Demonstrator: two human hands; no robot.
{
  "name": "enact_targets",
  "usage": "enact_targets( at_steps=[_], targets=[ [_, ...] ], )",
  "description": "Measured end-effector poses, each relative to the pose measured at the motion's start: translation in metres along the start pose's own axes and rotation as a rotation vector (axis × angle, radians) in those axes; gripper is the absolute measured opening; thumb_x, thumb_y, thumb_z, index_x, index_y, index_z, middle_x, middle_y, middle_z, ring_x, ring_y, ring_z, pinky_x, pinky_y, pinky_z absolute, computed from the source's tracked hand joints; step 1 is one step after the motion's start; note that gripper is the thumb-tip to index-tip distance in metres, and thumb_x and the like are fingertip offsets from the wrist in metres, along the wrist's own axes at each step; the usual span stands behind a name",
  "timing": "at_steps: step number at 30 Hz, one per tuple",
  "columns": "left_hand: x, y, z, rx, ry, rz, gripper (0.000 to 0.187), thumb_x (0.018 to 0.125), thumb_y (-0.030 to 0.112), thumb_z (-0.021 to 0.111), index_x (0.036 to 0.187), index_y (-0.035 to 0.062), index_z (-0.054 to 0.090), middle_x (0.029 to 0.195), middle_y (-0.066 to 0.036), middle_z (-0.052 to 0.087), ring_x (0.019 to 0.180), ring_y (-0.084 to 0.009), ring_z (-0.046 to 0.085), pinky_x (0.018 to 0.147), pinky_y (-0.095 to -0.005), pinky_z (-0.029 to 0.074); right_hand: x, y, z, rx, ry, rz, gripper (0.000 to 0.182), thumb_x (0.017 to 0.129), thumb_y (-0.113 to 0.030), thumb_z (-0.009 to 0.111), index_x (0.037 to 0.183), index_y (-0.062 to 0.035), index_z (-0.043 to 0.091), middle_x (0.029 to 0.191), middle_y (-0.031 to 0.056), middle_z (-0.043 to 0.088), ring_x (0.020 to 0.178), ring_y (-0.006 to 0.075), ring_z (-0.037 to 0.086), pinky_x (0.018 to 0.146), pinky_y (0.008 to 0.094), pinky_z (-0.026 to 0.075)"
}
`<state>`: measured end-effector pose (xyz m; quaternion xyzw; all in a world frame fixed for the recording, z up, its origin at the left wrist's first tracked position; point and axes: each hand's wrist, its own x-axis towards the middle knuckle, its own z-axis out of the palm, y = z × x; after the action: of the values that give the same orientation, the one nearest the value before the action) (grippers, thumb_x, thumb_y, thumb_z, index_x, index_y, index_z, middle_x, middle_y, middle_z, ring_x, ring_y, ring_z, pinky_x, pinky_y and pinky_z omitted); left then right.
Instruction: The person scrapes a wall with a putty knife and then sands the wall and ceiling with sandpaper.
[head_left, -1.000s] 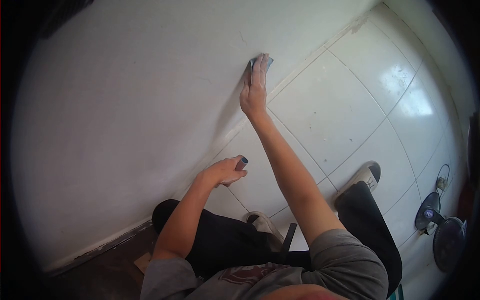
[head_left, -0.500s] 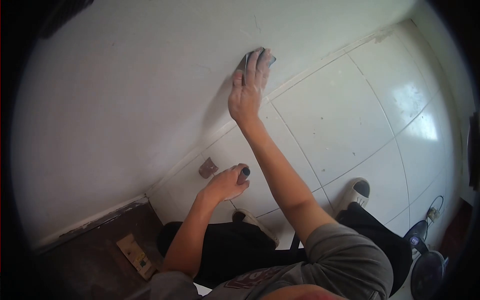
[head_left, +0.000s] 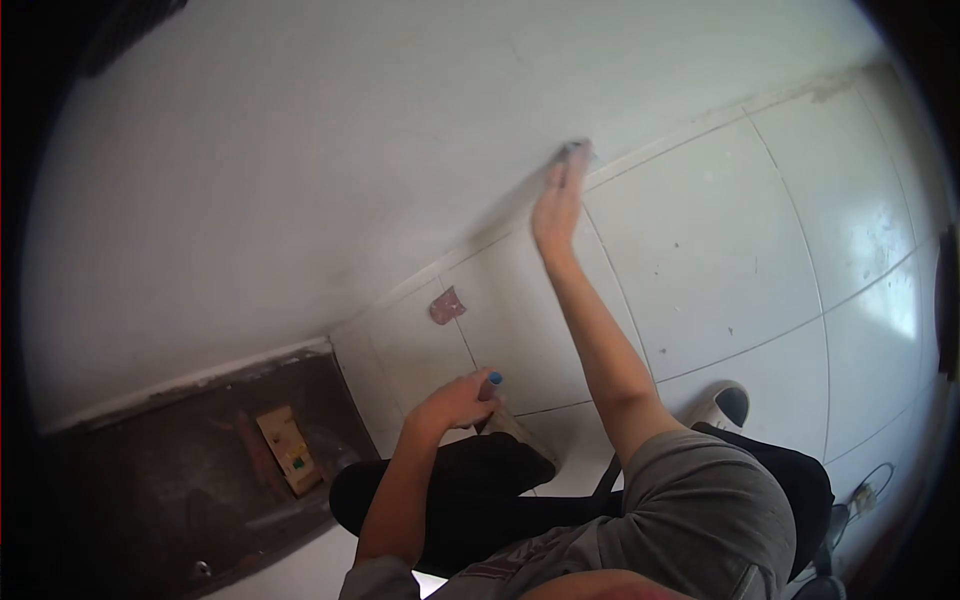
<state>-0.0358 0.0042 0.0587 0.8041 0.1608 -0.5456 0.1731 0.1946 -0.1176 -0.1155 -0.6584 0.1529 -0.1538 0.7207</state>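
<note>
My right hand (head_left: pixel 563 200) reaches up to the low part of the white wall (head_left: pixel 300 180), just above the floor joint. Its fingers press a small piece of sandpaper (head_left: pixel 573 149) against the surface; motion blurs them and most of the sheet is covered. Lower down, over my bent knee, my left hand (head_left: pixel 452 403) is wrapped round a short cylindrical handle (head_left: pixel 494 379) with a blue round end. The rest of that object is hidden in the grip.
A reddish-brown scrap (head_left: pixel 447 306) lies on the white tiled floor (head_left: pixel 700 230). To the left, a yellowish flat piece (head_left: pixel 287 447) rests on a dark brown floor section (head_left: pixel 170 480). My shoe (head_left: pixel 722 405) is at right, and a cable (head_left: pixel 868 490) lies near the right edge.
My right hand has slid the sandpaper down and right along the wall towards the floor joint. The view has shifted, showing more dark floor; my left hand keeps its grip.
</note>
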Motion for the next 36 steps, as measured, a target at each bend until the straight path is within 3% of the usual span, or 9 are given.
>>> enact_targets(
  at_steps=[6,10,13,16,19,23,30,33,36],
  targets=[
    [-0.023,0.051,-0.087,0.267,0.296,0.042,0.054,0.09,0.026,0.068,0.139,0.0089,0.053,0.12,-0.021,0.069,0.11,-0.0372,0.067,0.096,-0.0449,0.052,0.016,-0.086,-0.002,0.053,0.034,-0.347,0.055,0.106,-0.001,0.044,0.159,0.0055,0.029,0.167,0.0311,0.022,0.155,0.0466,0.02,0.125,0.0465,0.025],
    [0.032,0.049,-0.097,0.248,0.428,0.229,0.055,0.089,0.029,0.068,0.138,0.0099,0.053,0.119,-0.02,0.068,0.111,-0.0372,0.066,0.096,-0.0453,0.052,0.017,-0.023,-0.008,-0.136,0.046,-0.365,0.055,0.104,0.004,0.045,0.157,0.0071,0.031,0.166,0.0318,0.024,0.153,0.0468,0.026,0.123,0.0469,0.03],
    [0.064,0.014,-0.08,0.299,0.316,0.334,0.06,0.092,0.02,0.068,0.147,0.01,0.048,0.109,-0.019,0.071,0.094,-0.0302,0.069,0.086,-0.0416,0.055,0.012,0.009,-0.009,-0.11,0.072,-0.275,0.059,0.102,0.004,0.047,0.158,0.0039,0.03,0.164,0.0329,0.025,0.153,0.0477,0.025,0.122,0.0483,0.032],
    [0.068,-0.005,-0.079,0.156,0.033,-0.073,0.066,0.091,0.027,0.068,0.15,0.0083,0.046,0.125,-0.023,0.067,0.103,-0.035,0.069,0.09,-0.043,0.054,0.002,-0.013,-0.005,-0.106,0.037,-0.258,0.06,0.103,0.003,0.048,0.16,0.0011,0.029,0.166,0.0289,0.026,0.153,0.0444,0.026,0.12,0.048,0.036],
    [0.057,-0.009,-0.079,0.092,0.099,-0.143,0.069,0.092,0.026,0.067,0.153,0.0065,0.042,0.126,-0.025,0.067,0.097,-0.0323,0.071,0.081,-0.0404,0.056,-0.007,-0.069,0.006,0.019,-0.008,-0.333,0.057,0.103,0.005,0.047,0.158,0.0022,0.033,0.165,0.0314,0.025,0.154,0.0458,0.021,0.121,0.046,0.033],
    [0.053,-0.015,-0.072,0.003,0.125,-0.003,0.065,0.097,0.023,0.064,0.155,0.0078,0.038,0.098,-0.011,0.061,0.066,-0.0174,0.055,0.058,-0.0344,0.046,-0.001,-0.029,0.009,-0.163,0.037,-0.479,0.06,0.1,0.008,0.05,0.158,0.0014,0.035,0.164,0.0336,0.025,0.149,0.0495,0.031,0.116,0.0475,0.041],
    [0.04,0.017,-0.063,-0.021,0.088,0.011,0.056,0.096,0.021,0.062,0.149,0.0127,0.044,0.093,-0.01,0.059,0.065,-0.0174,0.054,0.058,-0.0347,0.047,-0.003,0.024,-0.004,-0.115,0.052,0.024,0.06,0.1,0.004,0.054,0.158,-0.0024,0.038,0.163,0.031,0.03,0.15,0.0464,0.032,0.116,0.0457,0.041],
    [0.048,0.012,-0.06,0.049,0.131,0.064,0.056,0.096,0.021,0.061,0.148,0.0124,0.045,0.092,-0.01,0.06,0.067,-0.0186,0.056,0.061,-0.0361,0.049,-0.004,-0.053,-0.007,0.018,-0.021,-0.368,0.059,0.1,0.003,0.054,0.158,-0.005,0.039,0.164,0.0325,0.028,0.149,0.0485,0.032,0.116,0.046,0.041],
    [0.051,0.018,-0.056,0.124,0.147,0.125,0.055,0.095,0.022,0.062,0.147,0.0117,0.046,0.094,-0.012,0.063,0.071,-0.021,0.06,0.066,-0.0375,0.051,-0.001,-0.075,0.005,-0.074,0.012,-0.5,0.06,0.101,0.004,0.051,0.159,-0.0062,0.038,0.164,0.0349,0.024,0.149,0.05,0.032,0.111,0.0467,0.045]
  ],
)
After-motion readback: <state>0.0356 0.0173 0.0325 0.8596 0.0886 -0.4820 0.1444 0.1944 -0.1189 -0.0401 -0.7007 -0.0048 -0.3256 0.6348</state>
